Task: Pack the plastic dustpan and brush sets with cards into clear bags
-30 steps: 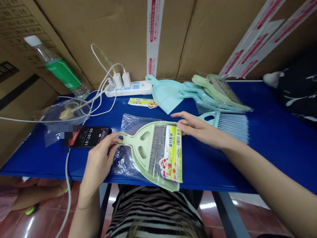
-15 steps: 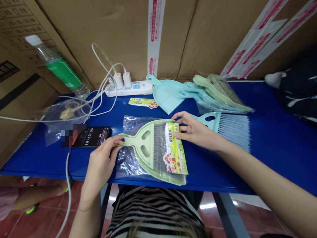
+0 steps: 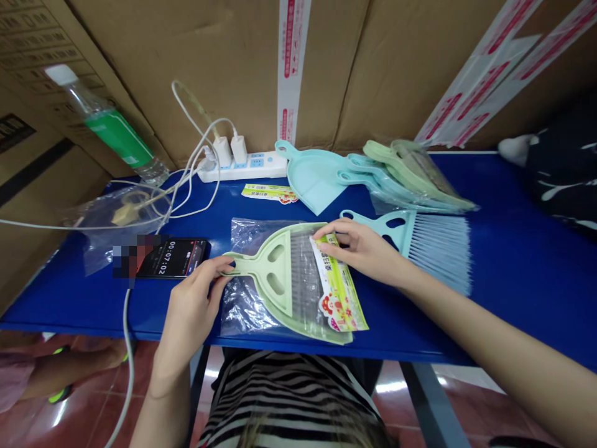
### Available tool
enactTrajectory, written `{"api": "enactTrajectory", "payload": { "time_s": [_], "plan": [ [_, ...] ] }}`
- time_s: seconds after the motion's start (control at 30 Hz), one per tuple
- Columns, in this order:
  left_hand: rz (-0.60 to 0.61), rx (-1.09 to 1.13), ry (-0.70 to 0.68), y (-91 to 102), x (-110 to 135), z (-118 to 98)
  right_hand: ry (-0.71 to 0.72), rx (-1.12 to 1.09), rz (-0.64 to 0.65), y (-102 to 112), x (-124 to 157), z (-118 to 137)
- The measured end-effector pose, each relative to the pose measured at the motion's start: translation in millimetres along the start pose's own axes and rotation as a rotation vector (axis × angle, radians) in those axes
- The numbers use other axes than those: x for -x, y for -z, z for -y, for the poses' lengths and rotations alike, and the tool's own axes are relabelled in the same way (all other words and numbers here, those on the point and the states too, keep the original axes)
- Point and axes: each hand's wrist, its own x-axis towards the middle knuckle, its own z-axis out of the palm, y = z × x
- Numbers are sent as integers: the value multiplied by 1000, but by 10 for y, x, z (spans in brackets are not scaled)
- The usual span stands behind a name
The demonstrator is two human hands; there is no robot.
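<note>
1. Looking down from the head camera, the scene centres on a pale green plastic hand brush (image 3: 273, 274) lying flat on a blue painted table top (image 3: 522, 280). It has a flared head with two oval slots and grey bristles, and it sits on a crinkled clear plastic bag (image 3: 245, 314).
2. The hands are apart, with the brush between them. The left hand (image 3: 191, 305) curves over the brush's narrow handle. The right hand (image 3: 361, 249) lies over the glossy yellow-green label card (image 3: 338, 292), its fingertips (image 3: 324, 233) on the card's upper end, which lies slantwise across the bristles. Whether that hand grips the card, I cannot tell.
3. Just right of the right hand lies a pale blue hand brush (image 3: 433, 249) with fine, splayed bristles. Behind it are a smooth blue dustpan (image 3: 312, 174) and a stack of bagged brushes and dustpans (image 3: 410, 177).
4. To the left, a black phone (image 3: 172, 258) shows a timer. Behind it, white cables run to a white power strip (image 3: 242, 167). A clear plastic bottle (image 3: 112, 130) with a green label leans against corrugated cardboard boxes (image 3: 186, 62).
</note>
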Motion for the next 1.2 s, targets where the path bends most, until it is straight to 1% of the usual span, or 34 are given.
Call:
{"api": "enactTrajectory", "payload": {
  "time_s": [0.17,0.33,0.47,0.57,0.67,0.77,0.87,1.0,1.2],
  "plan": [
    [-12,-3,-6,-8,-1,2,-15,-63,16,-7,21,2],
    [3,2,-9,-6,-11,-28,-27,-54,-38,-58,21,-18],
    [7,8,-15,-16,-20,-46,-9,-34,-107,-83,11,-13],
    [1,16,7,-22,-23,-35,-41,-185,-85,-66,8,10],
    [-20,14,45,-13,-20,-16,-118,-383,-75,-41,17,30],
    [-46,8,67,2,-14,-1,-195,-492,-71,-35,31,44],
    [-75,5,72,6,-9,4,-229,-575,-55,-38,38,57],
    [-68,-9,88,3,-13,8,-223,-566,17,-20,47,53],
    [-60,-20,79,43,-24,56,-163,-420,68,43,28,-16]
  ]
}}
